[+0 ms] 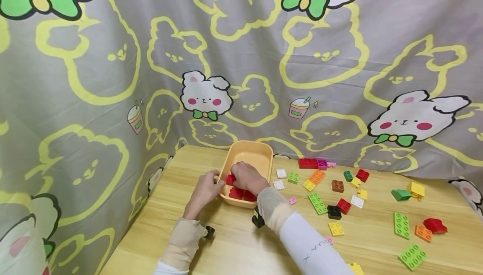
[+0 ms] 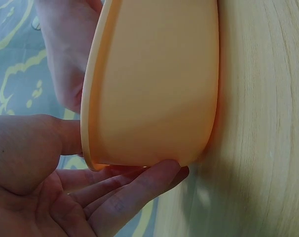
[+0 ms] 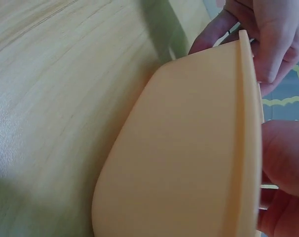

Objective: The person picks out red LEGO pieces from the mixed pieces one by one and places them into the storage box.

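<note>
A pale orange plastic bin (image 1: 260, 151) stands on the wooden table by the back curtain. My left hand (image 1: 206, 189) grips its left rim; in the left wrist view the thumb is at the rim and the fingers lie along the outer wall. My right hand (image 1: 248, 177) reaches down inside the bin, its fingertips beside a red toy brick (image 1: 229, 179). More red pieces (image 1: 236, 193) lie in the bin's near end, partly under that hand. The right wrist view has the bin wall (image 3: 179, 148) covering the right fingers, so I cannot tell whether they hold a brick.
Right of the bin lie many loose toy bricks: white bricks (image 1: 281, 173), a long green brick (image 1: 317, 203), a black brick (image 1: 333, 212), a yellow brick (image 1: 336, 228) and a red roof-like piece (image 1: 435, 226). A patterned grey curtain (image 1: 256, 57) hangs behind and left of the table (image 1: 151, 229).
</note>
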Demonstrator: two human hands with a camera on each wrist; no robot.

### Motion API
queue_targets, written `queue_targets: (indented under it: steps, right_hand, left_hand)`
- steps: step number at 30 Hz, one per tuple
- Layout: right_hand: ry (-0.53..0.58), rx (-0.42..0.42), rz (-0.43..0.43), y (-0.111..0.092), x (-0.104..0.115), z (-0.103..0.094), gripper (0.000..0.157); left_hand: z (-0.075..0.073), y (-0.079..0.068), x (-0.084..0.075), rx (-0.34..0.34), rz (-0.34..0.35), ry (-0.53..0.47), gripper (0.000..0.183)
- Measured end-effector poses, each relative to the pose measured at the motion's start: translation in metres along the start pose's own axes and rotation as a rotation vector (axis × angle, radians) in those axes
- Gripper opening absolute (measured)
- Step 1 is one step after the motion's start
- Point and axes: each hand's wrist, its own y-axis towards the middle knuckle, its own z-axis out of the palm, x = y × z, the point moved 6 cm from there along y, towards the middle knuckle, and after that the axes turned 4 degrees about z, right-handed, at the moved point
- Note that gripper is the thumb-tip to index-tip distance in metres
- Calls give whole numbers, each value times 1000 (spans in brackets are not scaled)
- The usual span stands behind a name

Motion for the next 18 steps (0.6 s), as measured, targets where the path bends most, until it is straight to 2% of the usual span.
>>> queue_targets:
  steps: [6, 11, 18]
  right_hand:
    - [-1, -16, -14, -5, 0, -12, 15]
    - [53, -32, -21, -18, -2, -30, 29]
    - [155, -112, -32, -49, -7, -59, 33]
  left_hand:
    - [-1, 1, 0, -7, 2, 10, 23]
    - [-1, 1, 0, -5, 3, 8, 25]
    - [1, 1, 1, 6, -6, 4, 25]
